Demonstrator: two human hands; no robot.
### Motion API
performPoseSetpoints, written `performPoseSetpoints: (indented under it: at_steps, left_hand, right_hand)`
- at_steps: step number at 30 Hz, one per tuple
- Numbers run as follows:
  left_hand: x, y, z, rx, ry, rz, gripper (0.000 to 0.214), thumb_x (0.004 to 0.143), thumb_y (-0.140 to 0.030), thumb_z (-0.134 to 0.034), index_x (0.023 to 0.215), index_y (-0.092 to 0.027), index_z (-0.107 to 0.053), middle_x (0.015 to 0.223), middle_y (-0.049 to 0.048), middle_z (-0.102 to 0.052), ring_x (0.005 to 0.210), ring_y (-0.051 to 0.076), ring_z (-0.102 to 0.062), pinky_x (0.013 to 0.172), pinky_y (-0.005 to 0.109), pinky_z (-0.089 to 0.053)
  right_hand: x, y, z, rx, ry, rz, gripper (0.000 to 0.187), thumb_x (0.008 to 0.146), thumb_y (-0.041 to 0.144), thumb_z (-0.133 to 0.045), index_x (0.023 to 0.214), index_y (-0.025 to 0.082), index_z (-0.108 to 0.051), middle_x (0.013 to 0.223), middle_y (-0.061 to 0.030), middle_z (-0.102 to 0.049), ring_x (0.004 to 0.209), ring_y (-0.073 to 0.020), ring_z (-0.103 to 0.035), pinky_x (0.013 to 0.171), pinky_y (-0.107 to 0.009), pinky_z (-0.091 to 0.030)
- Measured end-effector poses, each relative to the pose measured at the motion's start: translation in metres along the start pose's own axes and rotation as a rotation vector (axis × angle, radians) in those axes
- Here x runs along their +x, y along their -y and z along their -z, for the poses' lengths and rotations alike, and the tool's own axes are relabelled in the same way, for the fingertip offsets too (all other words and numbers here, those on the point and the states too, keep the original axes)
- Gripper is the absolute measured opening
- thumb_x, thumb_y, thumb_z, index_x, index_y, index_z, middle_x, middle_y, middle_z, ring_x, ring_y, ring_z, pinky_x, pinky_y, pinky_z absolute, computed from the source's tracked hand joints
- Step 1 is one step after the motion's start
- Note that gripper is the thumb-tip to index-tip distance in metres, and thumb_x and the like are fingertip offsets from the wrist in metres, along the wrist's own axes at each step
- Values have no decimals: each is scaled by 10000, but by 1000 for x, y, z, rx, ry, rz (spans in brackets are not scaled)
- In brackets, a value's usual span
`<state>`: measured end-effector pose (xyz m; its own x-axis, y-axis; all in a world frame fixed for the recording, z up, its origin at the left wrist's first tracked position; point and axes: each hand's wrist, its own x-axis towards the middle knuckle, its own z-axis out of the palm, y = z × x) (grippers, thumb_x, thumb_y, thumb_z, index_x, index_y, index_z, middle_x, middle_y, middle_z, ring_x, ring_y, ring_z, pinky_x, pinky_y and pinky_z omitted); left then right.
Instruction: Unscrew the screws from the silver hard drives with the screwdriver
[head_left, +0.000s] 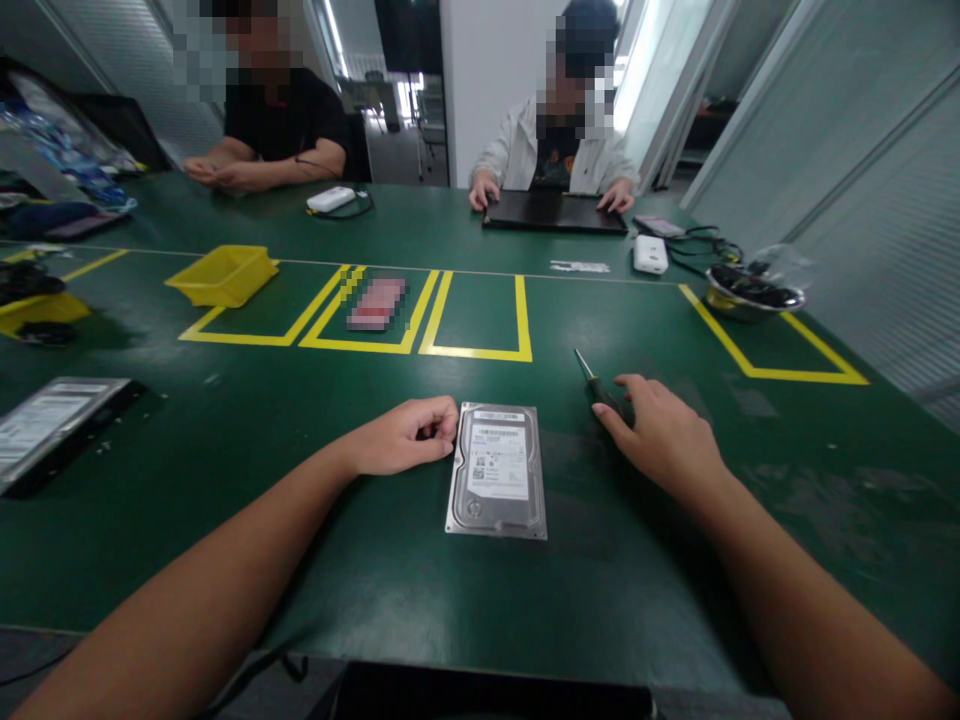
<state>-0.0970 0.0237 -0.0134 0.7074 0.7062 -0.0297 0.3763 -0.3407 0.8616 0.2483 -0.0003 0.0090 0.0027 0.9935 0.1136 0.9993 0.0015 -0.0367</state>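
Observation:
A silver hard drive (pixel 498 470) lies flat on the green table, its white printed label facing up. My left hand (pixel 409 435) is curled into a loose fist at the drive's left edge, with its knuckles right against or very near it; nothing shows in the fingers. Right of the drive, my right hand (pixel 660 435) has its thumb and fingers about the dark handle of a screwdriver (pixel 594 382). The screwdriver's thin metal shaft points away from me and to the left, and part of its handle is hidden by the hand.
Yellow tape outlines (pixel 480 353) mark the table, with a yellow bin (pixel 225 277) and a pink, blurred item (pixel 377 304) there. A bigger drive-like unit (pixel 60 425) lies left. At right stands a metal bowl (pixel 754 298) of dark parts. Two people sit opposite, one holding a black panel (pixel 555 212).

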Motion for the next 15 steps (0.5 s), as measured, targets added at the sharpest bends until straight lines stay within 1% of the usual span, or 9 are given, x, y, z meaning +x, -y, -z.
performPoseSetpoints:
  at_steps: [2, 5, 7, 8, 10, 12, 13, 14, 15]
  left_hand:
    - [0, 2, 1, -5, -2, -3, 147, 894, -267, -585, 854, -165, -488, 837, -2, -543, 724, 114, -486, 653, 248, -384]
    - [1, 3, 1, -10, -8, -8, 147, 895, -272, -581, 856, -164, -489, 831, -4, -540, 719, 113, -482, 650, 246, -381]
    - [1, 3, 2, -5, -7, -9, 146, 894, -271, -580, 851, -165, -489, 827, -5, -539, 717, 113, -479, 651, 247, -380]
    - [1, 3, 2, -2, -6, -10, 146, 894, -270, -579, 848, -165, -488, 826, -5, -538, 717, 113, -478, 653, 247, -380]
    - [0, 2, 2, 3, -6, -11, 146, 893, -268, -580, 844, -167, -486, 824, -6, -539, 717, 115, -477, 654, 247, -380]
    - [0, 2, 2, 3, -4, -7, 143, 893, -268, -581, 848, -168, -489, 830, -3, -547, 721, 117, -482, 655, 246, -380]
    - [0, 2, 1, 3, -3, -4, 140, 893, -267, -581, 850, -168, -491, 833, -1, -552, 723, 118, -485, 654, 245, -379]
    - [0, 2, 1, 3, -2, -1, 139, 893, -266, -582, 851, -168, -493, 834, -1, -556, 722, 118, -486, 653, 245, -379]
    - [0, 2, 1, 5, -1, 0, 137, 894, -265, -581, 853, -167, -494, 836, 0, -558, 722, 118, -488, 653, 246, -378]
  right_hand:
    - [-2, 2, 6, 8, -13, 34, 449, 953, 531, -441, 1243, 207, -554, 1168, -106, -649, 1036, -301, -646, 786, -432, -541]
    - [-6, -2, 20, 43, -24, 93, 448, 944, 514, -476, 1212, 177, -601, 1200, -111, -658, 1071, -297, -644, 912, -454, -531]
    - [-9, -13, 29, 51, -19, 129, 468, 942, 480, -499, 1237, 135, -611, 1248, -134, -656, 1132, -301, -631, 1000, -461, -501]
    - [-10, -22, 32, 38, -7, 139, 450, 947, 434, -500, 1243, 115, -617, 1264, -148, -655, 1159, -303, -624, 1035, -464, -483]
    - [-12, -46, 33, -15, 32, 116, 411, 952, 317, -485, 1260, 79, -618, 1313, -181, -633, 1227, -307, -594, 1092, -464, -440]
    - [-13, -80, 27, -89, 102, 72, 429, 945, 230, -469, 1311, 39, -584, 1386, -215, -575, 1308, -307, -537, 1146, -444, -385]
    - [-14, -99, 22, -131, 123, 19, 445, 933, 217, -484, 1329, 31, -566, 1401, -232, -556, 1334, -311, -514, 1153, -436, -375]
    - [-14, -119, 15, -172, 114, -59, 451, 929, 212, -487, 1336, 29, -557, 1424, -246, -528, 1352, -317, -494, 1150, -432, -373]
    - [-15, -138, 9, -200, 104, -108, 469, 935, 233, -486, 1352, 27, -540, 1446, -257, -500, 1370, -325, -470, 1141, -429, -372]
